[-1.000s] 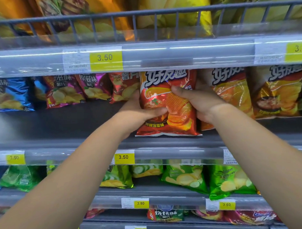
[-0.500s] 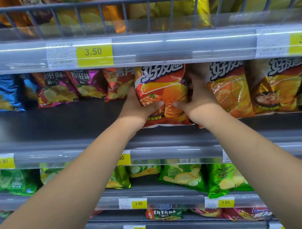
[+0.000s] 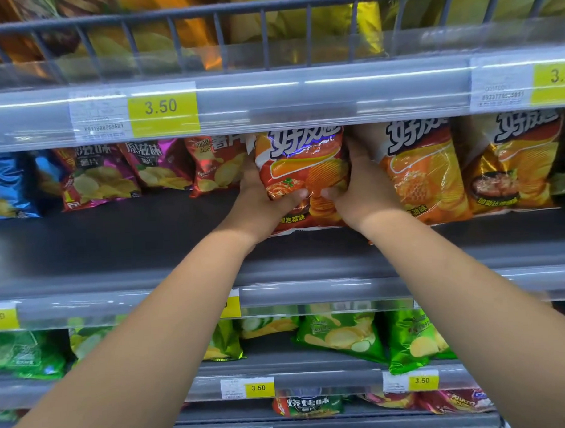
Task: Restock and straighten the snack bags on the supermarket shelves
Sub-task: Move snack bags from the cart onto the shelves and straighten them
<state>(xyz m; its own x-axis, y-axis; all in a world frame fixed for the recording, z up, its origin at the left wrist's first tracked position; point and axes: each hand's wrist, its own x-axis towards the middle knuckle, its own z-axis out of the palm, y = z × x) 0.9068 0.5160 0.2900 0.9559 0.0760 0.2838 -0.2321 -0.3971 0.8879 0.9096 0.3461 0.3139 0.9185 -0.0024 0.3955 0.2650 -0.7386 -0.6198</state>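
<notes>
A red-orange chip bag (image 3: 300, 168) stands upright on the middle shelf (image 3: 115, 239), its top tucked under the shelf rail above. My left hand (image 3: 261, 201) grips its left side, thumb across the front. My right hand (image 3: 363, 191) grips its right side, thumb on the front as well. An orange chip bag (image 3: 424, 173) stands right beside it, touching my right hand. A golden-orange bag (image 3: 516, 164) follows further right. To the left stand a red bag (image 3: 215, 165) and purple bags (image 3: 103, 175).
Blue bags (image 3: 4, 185) sit at the far left. A wire-fronted upper shelf (image 3: 268, 38) holds yellow bags. Green bags (image 3: 343, 336) lie on the shelf below, red ones (image 3: 307, 405) lower still. Yellow 3.50 price tags (image 3: 162, 112) line the rails. The middle shelf's front left is bare.
Both hands have pushed the red-orange bag deeper and upward into the shelf, from the front edge to the row of bags. My right hand slid from its top corner to its side.
</notes>
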